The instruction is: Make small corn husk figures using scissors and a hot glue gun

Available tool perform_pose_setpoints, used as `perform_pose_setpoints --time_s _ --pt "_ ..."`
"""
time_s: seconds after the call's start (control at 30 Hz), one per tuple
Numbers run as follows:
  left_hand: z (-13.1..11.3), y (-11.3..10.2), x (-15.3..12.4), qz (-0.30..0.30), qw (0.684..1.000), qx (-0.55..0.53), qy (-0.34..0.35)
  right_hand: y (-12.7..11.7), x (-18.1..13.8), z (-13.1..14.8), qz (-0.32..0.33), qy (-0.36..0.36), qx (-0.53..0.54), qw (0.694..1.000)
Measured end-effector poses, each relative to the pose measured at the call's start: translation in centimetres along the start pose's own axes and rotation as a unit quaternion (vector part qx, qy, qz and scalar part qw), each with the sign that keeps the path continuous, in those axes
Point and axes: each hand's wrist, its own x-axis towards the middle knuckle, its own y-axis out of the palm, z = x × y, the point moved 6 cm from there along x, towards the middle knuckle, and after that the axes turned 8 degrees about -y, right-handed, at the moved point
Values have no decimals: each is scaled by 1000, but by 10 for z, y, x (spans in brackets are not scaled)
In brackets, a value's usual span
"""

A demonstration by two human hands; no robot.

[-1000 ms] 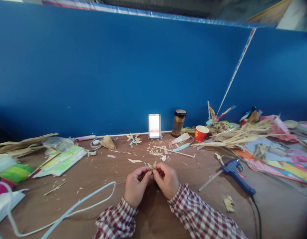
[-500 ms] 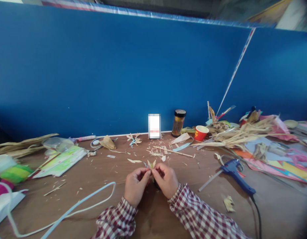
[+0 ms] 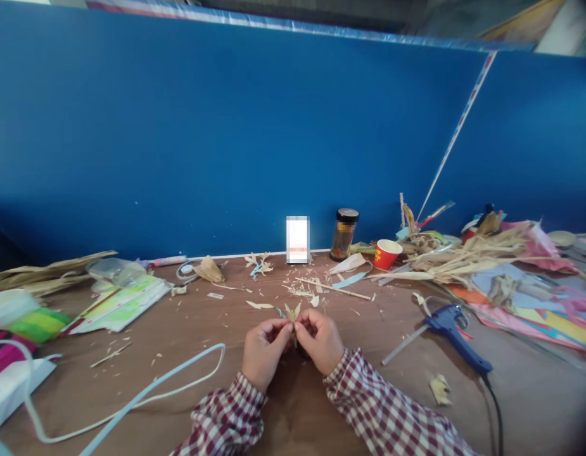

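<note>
Between my fingertips, low in the middle of the head view, is a small pale corn-husk flower point(image 3: 293, 313) with pointed petals spread upward. My left hand point(image 3: 268, 352) pinches it from the left side, thumb against forefinger. From the right, my right hand point(image 3: 320, 342) pinches the same piece, and the two thumbs nearly meet. The flower's lower part is mostly hidden by my fingers. Just beyond my hands, a loose husk sliver point(image 3: 259, 305) lies on the brown table point(image 3: 211, 399).
A blue glue gun point(image 3: 457, 335) lies to the right, its black cord running toward me. A red paper cup point(image 3: 386, 254) and a dark-lidded jar point(image 3: 344, 235) stand at the back. Dried husks point(image 3: 487, 250) pile up at right. A white cable point(image 3: 178, 387) loops at left.
The view has shifted slightly, so everything sits a little further right in the picture. Both hands keep their pinch on the husk flower, with only slight finger movement.
</note>
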Motion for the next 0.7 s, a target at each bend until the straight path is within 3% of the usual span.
perform_pose_setpoints --time_s 0.33,0.7 --pt "9 1 1 -9 994 -96 -56 1 -1 -4 -3 27 26 999" --pt "11 1 2 -16 995 -84 -54 6 -1 -6 10 85 113 990"
